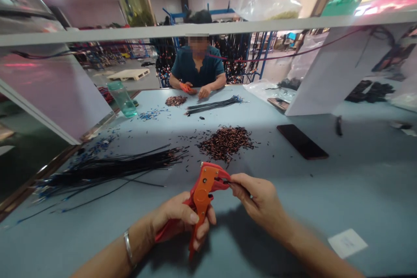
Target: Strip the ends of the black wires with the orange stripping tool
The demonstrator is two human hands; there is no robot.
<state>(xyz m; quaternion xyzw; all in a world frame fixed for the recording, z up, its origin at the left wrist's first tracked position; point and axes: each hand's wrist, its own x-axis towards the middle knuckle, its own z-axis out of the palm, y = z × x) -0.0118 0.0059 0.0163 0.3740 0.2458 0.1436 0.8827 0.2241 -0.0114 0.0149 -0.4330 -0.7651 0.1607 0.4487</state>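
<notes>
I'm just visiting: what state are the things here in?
Red-orange tool: held, tilted
Left hand: closed on the tool
Right hand: pinching something thin, dark
Near black wires: lying loosely bundled
Near scraps: heaped loosely
Phone: flat, screen dark
Green bottle: standing
Paper slip: flat

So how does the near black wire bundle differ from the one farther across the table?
The near bundle has its blue ends toward the left; the far bundle has them toward the right. The near bundle looks fuller, the far bundle slimmer. The near bundle sprawls loosely, while the far bundle lies neater. Both are black wires on the table.
</notes>
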